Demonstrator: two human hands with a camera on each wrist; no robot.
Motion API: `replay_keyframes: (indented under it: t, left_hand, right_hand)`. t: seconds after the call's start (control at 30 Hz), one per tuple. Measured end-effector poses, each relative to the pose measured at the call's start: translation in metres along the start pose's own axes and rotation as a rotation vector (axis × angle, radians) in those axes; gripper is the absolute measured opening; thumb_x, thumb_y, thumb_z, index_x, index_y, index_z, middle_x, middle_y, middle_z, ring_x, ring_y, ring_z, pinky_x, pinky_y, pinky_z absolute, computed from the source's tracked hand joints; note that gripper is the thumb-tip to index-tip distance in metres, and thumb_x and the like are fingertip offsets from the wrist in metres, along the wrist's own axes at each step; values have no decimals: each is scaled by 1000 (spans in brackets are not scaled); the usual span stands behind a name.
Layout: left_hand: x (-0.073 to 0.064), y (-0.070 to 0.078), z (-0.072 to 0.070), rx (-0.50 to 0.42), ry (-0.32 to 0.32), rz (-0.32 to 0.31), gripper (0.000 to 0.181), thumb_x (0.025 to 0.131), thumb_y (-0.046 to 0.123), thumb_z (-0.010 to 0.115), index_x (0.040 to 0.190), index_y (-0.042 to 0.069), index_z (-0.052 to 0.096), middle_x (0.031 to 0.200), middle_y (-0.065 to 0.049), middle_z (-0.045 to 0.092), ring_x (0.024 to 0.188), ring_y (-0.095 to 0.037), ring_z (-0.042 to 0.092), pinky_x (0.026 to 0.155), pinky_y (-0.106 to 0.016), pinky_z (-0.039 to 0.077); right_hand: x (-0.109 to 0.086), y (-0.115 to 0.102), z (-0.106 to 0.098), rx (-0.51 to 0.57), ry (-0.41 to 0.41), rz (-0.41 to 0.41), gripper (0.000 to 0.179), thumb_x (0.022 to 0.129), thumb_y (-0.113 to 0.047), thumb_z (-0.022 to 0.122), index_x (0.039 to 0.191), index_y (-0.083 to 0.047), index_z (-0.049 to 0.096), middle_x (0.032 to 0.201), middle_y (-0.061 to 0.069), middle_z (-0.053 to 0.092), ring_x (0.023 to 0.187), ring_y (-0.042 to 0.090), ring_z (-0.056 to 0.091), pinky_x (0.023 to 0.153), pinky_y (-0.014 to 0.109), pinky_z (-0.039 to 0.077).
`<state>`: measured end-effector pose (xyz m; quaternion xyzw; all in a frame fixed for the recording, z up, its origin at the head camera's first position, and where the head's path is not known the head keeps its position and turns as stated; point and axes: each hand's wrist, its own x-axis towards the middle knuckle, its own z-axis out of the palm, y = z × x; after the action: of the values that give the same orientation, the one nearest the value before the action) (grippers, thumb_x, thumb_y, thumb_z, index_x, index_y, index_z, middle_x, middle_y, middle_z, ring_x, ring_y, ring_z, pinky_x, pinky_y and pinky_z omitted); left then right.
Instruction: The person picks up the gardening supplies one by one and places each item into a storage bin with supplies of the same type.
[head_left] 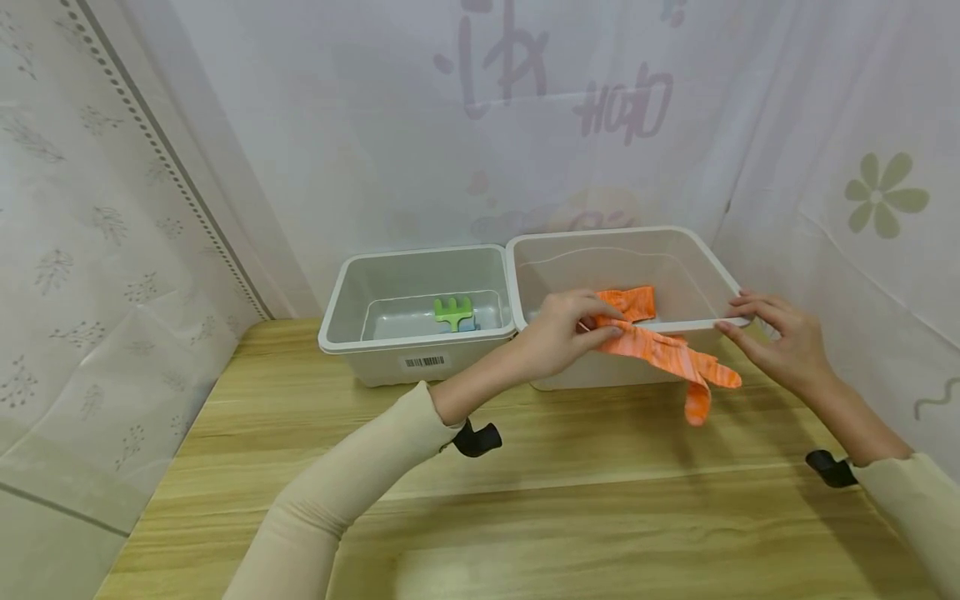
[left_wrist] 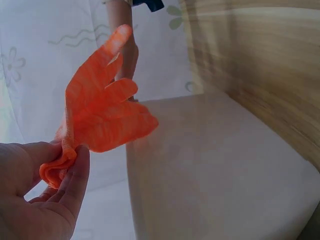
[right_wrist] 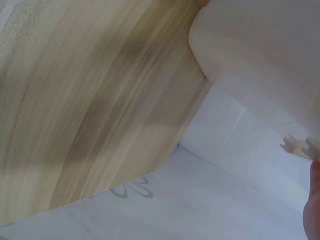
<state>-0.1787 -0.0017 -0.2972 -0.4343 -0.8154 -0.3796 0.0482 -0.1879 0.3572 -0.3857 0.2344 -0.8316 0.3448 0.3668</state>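
Observation:
My left hand (head_left: 558,333) pinches an orange knitted glove (head_left: 660,350) by its bunched cuff, between thumb and fingers. The glove's fingers hang over the front wall of the right-hand pale plastic bin (head_left: 622,236). In the left wrist view the glove (left_wrist: 102,102) spreads out beyond the fingertips. Another piece of orange fabric (head_left: 637,302) shows inside that bin, partly behind the left hand. My right hand (head_left: 787,337) grips the bin's front right corner, thumb and fingers at the rim. Beside a right fingertip, the right wrist view shows a small pale notched piece (right_wrist: 298,147).
Left of that bin, a matching bin (head_left: 420,343) stands against it, holding a green fork-shaped toy (head_left: 453,312) and something light blue (head_left: 459,324). Both stand on a wood-grain table (head_left: 420,517). Printed curtains (head_left: 360,108) hang behind and at the sides.

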Motion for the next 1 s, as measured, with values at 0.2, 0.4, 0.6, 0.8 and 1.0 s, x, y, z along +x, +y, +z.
replay_keyframes:
  t: [0.2, 0.4, 0.6, 0.8, 1.0]
  left_hand:
    - [3, -5, -5, -24, 60, -64, 22, 99, 14, 76, 117, 4, 80, 110, -12, 77, 92, -20, 72, 78, -9, 53]
    - [7, -3, -11, -30, 72, -78, 22, 99, 15, 76, 117, 4, 81, 114, -12, 78, 94, -20, 71, 78, -8, 54]
    - [11, 0, -17, -57, 93, -80, 21, 99, 14, 76, 116, 3, 81, 113, -12, 78, 92, -19, 71, 77, -10, 55]
    - [16, 2, -23, -65, 97, -75, 22, 100, 15, 75, 119, 5, 80, 112, -10, 77, 94, -18, 73, 79, -13, 56]
    - [21, 5, -30, -71, 118, -86, 21, 100, 15, 75, 119, 6, 80, 113, -10, 78, 91, -18, 73, 77, -14, 56]
  right_hand:
    - [-1, -2, 2, 7, 9, 5, 22, 70, 9, 91, 86, 1, 79, 117, -38, 65, 123, -18, 59, 98, -2, 42]
    - [-3, -4, 3, 18, 19, 14, 20, 73, 8, 90, 89, 5, 78, 117, -38, 65, 123, -18, 59, 99, -2, 42]
    - [-5, -2, 6, 22, 32, 22, 18, 77, 3, 90, 91, 6, 79, 118, -37, 65, 124, -17, 59, 99, -2, 43]
    - [-6, -2, 5, 62, 37, 36, 15, 83, 4, 86, 93, 9, 78, 119, -35, 66, 126, -16, 59, 101, -1, 43]
    - [-7, -1, 7, 74, 47, 51, 12, 84, 11, 81, 95, 12, 76, 119, -35, 65, 126, -16, 59, 102, -1, 43]
